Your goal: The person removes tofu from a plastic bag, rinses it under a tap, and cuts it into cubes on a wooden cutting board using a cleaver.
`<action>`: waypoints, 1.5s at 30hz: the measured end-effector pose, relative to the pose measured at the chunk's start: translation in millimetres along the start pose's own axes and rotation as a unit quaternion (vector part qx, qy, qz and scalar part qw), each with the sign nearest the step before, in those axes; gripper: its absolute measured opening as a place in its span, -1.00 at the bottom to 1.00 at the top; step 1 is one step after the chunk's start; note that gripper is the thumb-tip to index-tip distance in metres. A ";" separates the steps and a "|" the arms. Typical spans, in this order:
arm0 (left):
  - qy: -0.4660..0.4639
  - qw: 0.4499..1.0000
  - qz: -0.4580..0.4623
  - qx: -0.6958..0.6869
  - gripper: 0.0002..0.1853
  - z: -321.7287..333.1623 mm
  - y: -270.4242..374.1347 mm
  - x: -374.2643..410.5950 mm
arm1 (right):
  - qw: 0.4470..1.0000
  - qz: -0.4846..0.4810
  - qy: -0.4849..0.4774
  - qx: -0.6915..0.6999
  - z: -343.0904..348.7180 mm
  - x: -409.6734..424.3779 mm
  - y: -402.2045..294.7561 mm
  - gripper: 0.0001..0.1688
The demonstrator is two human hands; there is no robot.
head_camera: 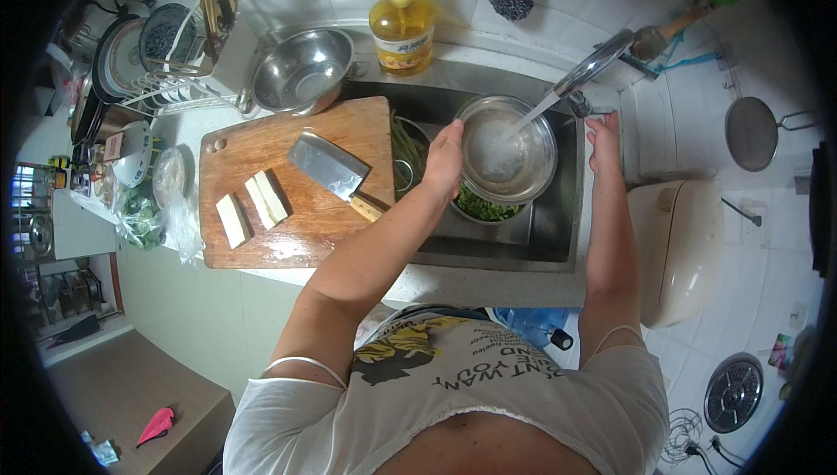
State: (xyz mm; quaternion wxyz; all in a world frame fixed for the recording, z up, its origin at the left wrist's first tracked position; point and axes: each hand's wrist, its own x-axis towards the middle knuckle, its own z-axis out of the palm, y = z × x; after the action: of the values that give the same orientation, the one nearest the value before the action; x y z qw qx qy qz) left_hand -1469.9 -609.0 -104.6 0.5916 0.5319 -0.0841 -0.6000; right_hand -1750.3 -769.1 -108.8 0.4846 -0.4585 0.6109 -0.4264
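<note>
My left hand (pixel 446 158) grips the rim of a round metal bowl (pixel 509 148) over the sink, and water from the faucet (pixel 592 63) runs into it. My right hand (pixel 603 138) is at the faucet's lever, its fingers touching or close to it; nothing else shows in that hand. Under the bowl, chopped greens (pixel 487 206) sit in another container in the sink. Long green vegetables (pixel 407 148) lie in a container at the sink's left side. A cleaver (pixel 330 164) rests on the wooden cutting board (pixel 314 220), right of pale white blocks (pixel 267 200), perhaps tofu.
The board overlaps the sink (pixel 556 233). Behind stand a metal colander (pixel 304 70) and a bottle of yellow liquid (pixel 402 34). A dish rack (pixel 196 92) and plastic bags (pixel 176 213) are at left. A mesh strainer (pixel 752 135) hangs at right above a beige lidded bin (pixel 680 253).
</note>
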 end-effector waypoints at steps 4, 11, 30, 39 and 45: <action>-0.011 1.000 -0.018 -0.007 -0.54 0.3 2.9 0.5 | 1.000 0.003 0.006 -0.008 -1.6 2.3 -0.3 0.13; -0.025 0.999 0.016 -0.033 -0.50 -3.3 -9.2 12.3 | 1.000 0.013 0.017 -0.011 13.9 -6.5 -16.9 0.13; -0.030 0.989 0.130 0.058 -0.55 -95.1 91.0 -69.7 | 0.859 -0.279 -0.261 -0.340 143.2 -249.1 40.8 -0.54; -0.006 0.984 0.144 0.103 -0.58 -198.3 153.8 -94.1 | 0.825 -0.316 -0.242 -0.402 273.1 -299.5 14.3 -0.28; 0.007 0.989 0.122 0.080 -0.57 -231.1 169.2 -101.4 | 0.874 -0.124 -0.268 -0.387 274.6 -316.2 -10.3 -0.31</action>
State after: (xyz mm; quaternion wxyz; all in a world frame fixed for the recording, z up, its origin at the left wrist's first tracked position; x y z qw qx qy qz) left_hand -1221.4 -454.2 -23.5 0.6162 0.5679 -0.1917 -0.5109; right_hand -1444.1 -484.6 -81.0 0.3569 -0.7779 0.5120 -0.0734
